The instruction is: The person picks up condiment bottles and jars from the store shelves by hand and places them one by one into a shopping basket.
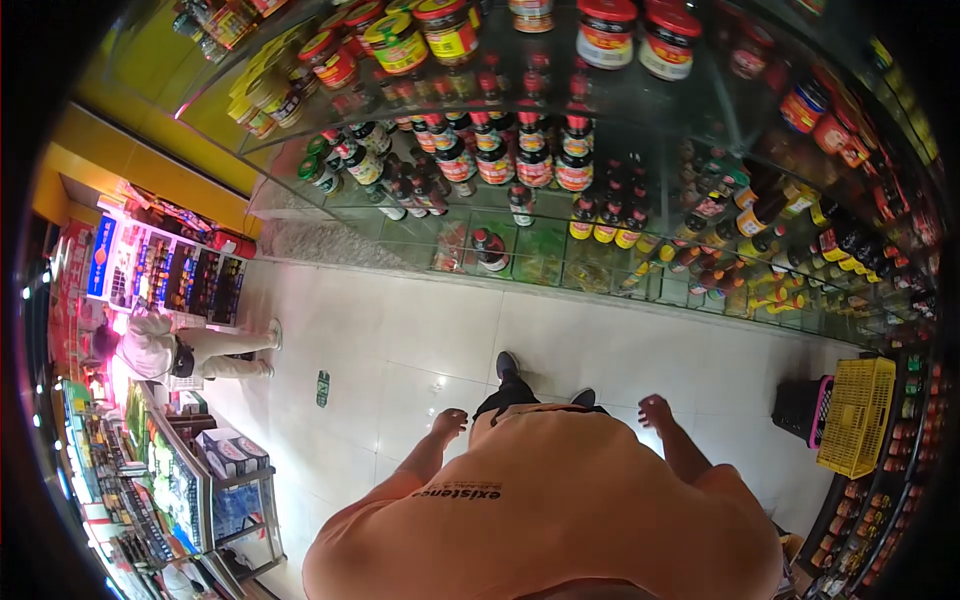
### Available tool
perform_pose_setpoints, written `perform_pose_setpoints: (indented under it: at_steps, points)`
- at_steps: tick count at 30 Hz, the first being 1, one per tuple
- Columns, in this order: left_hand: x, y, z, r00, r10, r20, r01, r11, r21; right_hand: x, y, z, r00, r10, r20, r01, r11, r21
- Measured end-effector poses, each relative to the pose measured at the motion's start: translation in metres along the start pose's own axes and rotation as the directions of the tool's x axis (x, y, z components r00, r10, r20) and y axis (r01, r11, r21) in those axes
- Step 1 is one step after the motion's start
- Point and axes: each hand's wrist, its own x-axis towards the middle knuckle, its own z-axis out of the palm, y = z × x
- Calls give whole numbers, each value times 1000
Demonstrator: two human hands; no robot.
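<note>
Left grip (453,421) and right grip (655,410) hang on either side of me, fingers loosely curled and a little apart, nothing held in either. Outward, near eleven o'clock and well apart from both, a dark red-capped bottle (489,250) sits low on the glass shelving (400,232). I judge it glass: stiff, weighty if full, slick and breakable, best wrapped around its body below the neck, clear of the cap. Farther up, just past twelve, the squat red-lidded jar (606,35) looks dense and wants a wide hold around its side. At three o'clock, the yellow basket (858,418) seems light, slightly springy, easiest by its rim.
</note>
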Motion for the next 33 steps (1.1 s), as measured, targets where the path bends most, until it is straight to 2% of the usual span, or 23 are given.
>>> perform_pose_setpoints:
  at_steps: [1,2,3,4,5,6,8,10,11,13,16,17,20,22,24,25,26,27,28,29,30,32,33]
  points:
    - [3,-7,-11,1000,-2,-22,1,999,-43,20,-17,6,990,-123,65,122,992,29]
    - [6,-14,-23,1000,-3,-22,2,999,-43,25,-59,23,991,-137,3,137,988,-72]
    - [8,-20,-35,998,-35,-49,29,993,-114,29,-103,37,967,-254,13,247,927,-282]
    - [11,-26,-46,995,-69,-72,54,981,-185,49,-132,51,938,-345,28,342,912,-227]
    - [19,-32,-59,993,-103,-63,91,980,-177,54,-170,66,875,-483,22,460,818,-346]
    - [26,-37,-70,993,-103,-58,92,980,-177,40,-223,84,861,-508,31,476,781,-404]
    - [40,-39,-91,980,-191,-62,173,960,-218,77,-282,106,761,-647,49,592,663,-458]
    - [52,-35,-111,983,-177,-43,161,953,-256,91,-335,130,593,-801,-77,639,527,-561]
    - [52,-26,-119,988,-136,-72,113,956,-269,97,-359,137,592,-802,-81,637,528,-562]
    - [50,-10,-136,991,-89,-103,57,958,-281,108,-399,152,667,-728,-158,621,660,-423]
    - [60,9,-161,985,-27,-170,-24,957,-288,112,-437,167,559,-777,-288,715,628,-308]
    - [61,11,-171,987,-10,-162,-38,957,-288,113,-448,171,553,-781,-289,719,623,-307]
    - [61,6,-194,982,19,-189,-76,953,-295,92,-484,178,787,-527,-321,566,823,37]
    - [67,-9,-210,985,-6,-174,-46,954,-297,119,-485,175,810,-474,-346,522,851,57]
    - [77,-27,-224,987,-47,-153,-4,948,-317,172,-472,168,647,-630,-430,650,750,-120]
    - [81,-35,-229,987,-94,-131,44,940,-340,177,-472,170,135,-872,-472,769,392,-505]
    - [84,-44,-234,987,-97,-132,48,941,-336,181,-468,171,139,-869,-474,768,397,-503]
    - [85,-53,-239,991,32,-126,-46,993,-112,156,-472,177,251,-840,-481,694,502,-516]
    - [84,-52,-243,991,73,-110,-77,996,-40,137,-473,183,357,-795,-491,605,597,-527]
    - [83,-51,-248,989,113,-94,-111,993,32,141,-466,184,308,-864,-399,609,501,-615]
    - [82,-49,-252,985,154,-78,-145,984,101,128,-460,191,310,-859,-406,606,508,-612]
    - [98,-45,-254,986,156,-60,-146,979,139,65,-456,211,121,-953,-276,451,301,-840]
    - [103,-40,-253,986,157,-51,-147,977,154,71,-446,213,380,-871,-311,324,440,-838]
